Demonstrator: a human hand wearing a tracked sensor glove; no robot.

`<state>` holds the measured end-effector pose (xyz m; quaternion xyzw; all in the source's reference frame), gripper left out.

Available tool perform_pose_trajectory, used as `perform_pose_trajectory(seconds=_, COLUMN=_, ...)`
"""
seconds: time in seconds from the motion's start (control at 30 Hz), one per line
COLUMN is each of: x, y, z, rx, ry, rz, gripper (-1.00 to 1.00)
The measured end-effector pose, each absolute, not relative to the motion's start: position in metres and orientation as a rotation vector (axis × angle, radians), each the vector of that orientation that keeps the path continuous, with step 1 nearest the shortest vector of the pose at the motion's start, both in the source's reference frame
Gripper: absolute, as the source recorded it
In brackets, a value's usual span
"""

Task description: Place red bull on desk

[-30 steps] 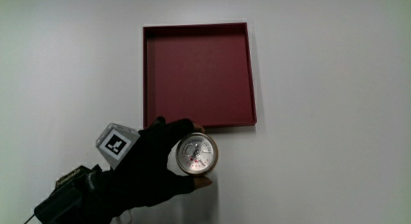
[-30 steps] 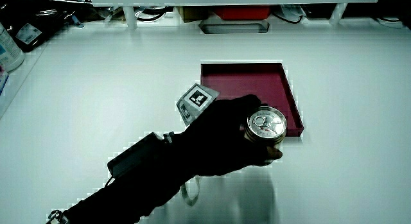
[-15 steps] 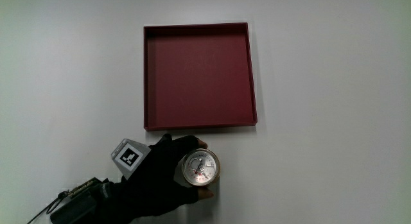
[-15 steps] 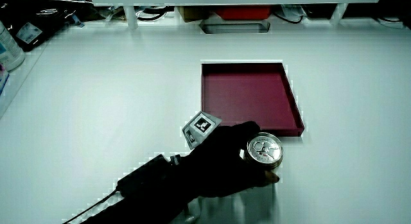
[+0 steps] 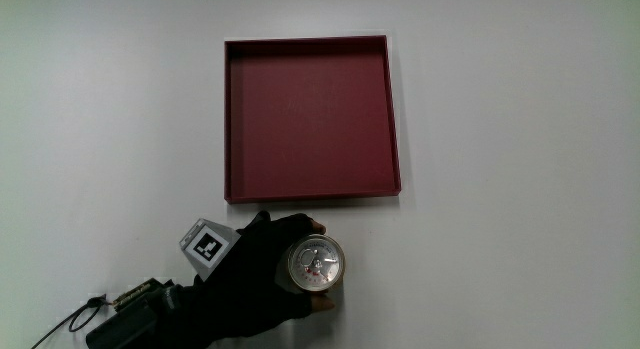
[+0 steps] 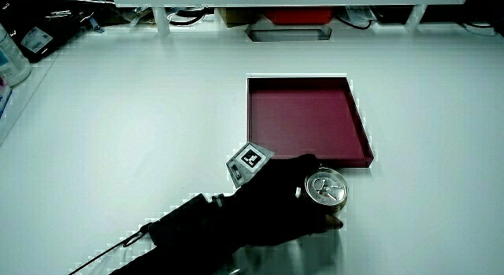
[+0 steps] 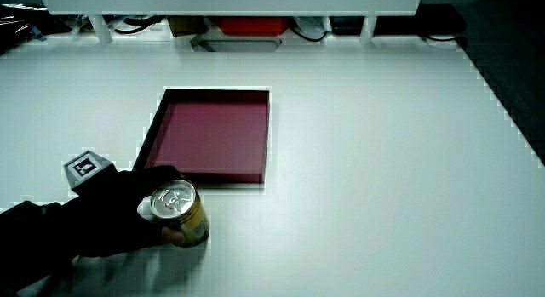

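Observation:
The Red Bull can stands upright, its silver top facing up, just nearer to the person than the red tray. The gloved hand is wrapped around the can's side, fingers curled on it. In both side views the can is low over the white desk or resting on it; I cannot tell which. The hand holds it there too. The patterned cube rides on the back of the hand. The tray holds nothing.
The white desk spreads around the tray. A low partition with boxes and cables under it runs along the desk's edge farthest from the person. A bottle stands at the desk's edge.
The hand has carried the can from the tray's near rim toward the person and lower, down to the desk surface beside the tray.

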<state>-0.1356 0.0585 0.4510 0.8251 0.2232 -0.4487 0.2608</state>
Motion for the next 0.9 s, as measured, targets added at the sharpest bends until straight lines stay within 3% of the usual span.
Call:
perform_pose_trajectory(seconds=0.03, x=-0.134, y=0.062, z=0.455, rx=2.033, ry=0.428, rz=-1.400, gripper=0.00)
perform_pose_trajectory(seconds=0.27, x=-0.135, y=0.063, z=0.458, rx=2.037, ry=0.413, rz=-1.370, gripper=-0.06)
perform_pose_trajectory(seconds=0.3, x=-0.135, y=0.059, z=0.454, rx=2.225, ry=0.582, rz=-1.202, gripper=-0.12)
perform_pose_trajectory(seconds=0.33, x=-0.134, y=0.062, z=0.459, rx=2.055, ry=0.440, rz=-1.362, gripper=-0.18)
perform_pose_trajectory(seconds=0.4, x=-0.134, y=0.063, z=0.460, rx=1.996, ry=0.405, rz=-1.389, gripper=-0.29)
perform_pose_trajectory(seconds=0.6, x=-0.135, y=0.060, z=0.465, rx=1.938, ry=0.483, rz=-1.412, gripper=-0.65)
perform_pose_trajectory(seconds=0.8, x=-0.137, y=0.061, z=0.466, rx=1.805, ry=0.496, rz=-1.462, gripper=-1.00)
perform_pose_trajectory(seconds=0.9, x=-0.142, y=0.058, z=0.460, rx=1.729, ry=0.484, rz=-1.491, gripper=-1.00)
